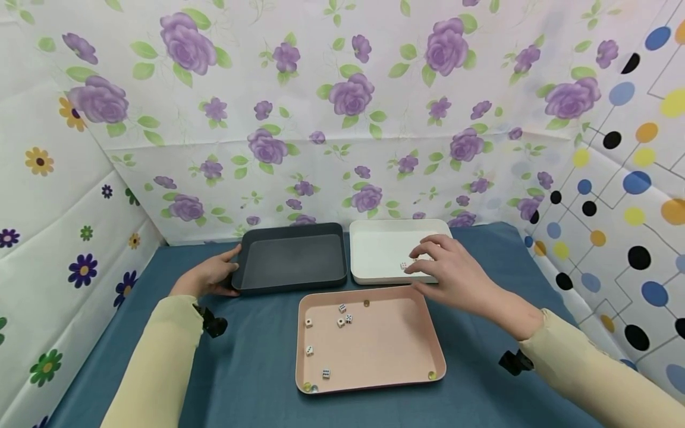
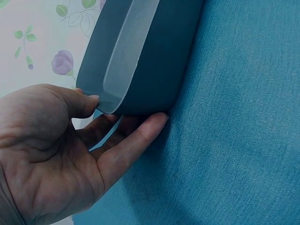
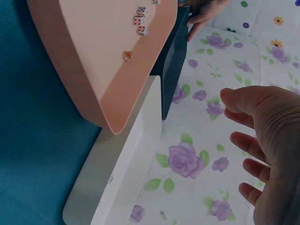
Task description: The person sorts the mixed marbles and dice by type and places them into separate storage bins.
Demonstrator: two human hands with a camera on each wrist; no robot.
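My left hand (image 1: 206,274) grips the left end of a dark grey tray (image 1: 291,258). In the left wrist view the thumb lies at the tray's rim and the fingertips (image 2: 157,121) are against the outside of its wall. Over the right part of a white tray (image 1: 377,245) hovers my right hand (image 1: 457,272), its fingers loosely bent and nothing between them. A few white dice (image 1: 404,266) lie in that tray, partly hidden by the hand. In front stands a pink tray (image 1: 380,351) holding several dice (image 1: 326,374) and small glassy beads (image 1: 432,375).
All three trays stand on a blue cloth (image 1: 251,368). Behind them hangs a floral sheet (image 1: 321,166); a dotted sheet (image 1: 637,208) closes the right side and a daisy-patterned one (image 1: 59,238) the left. The dark and white trays stand side by side near the back.
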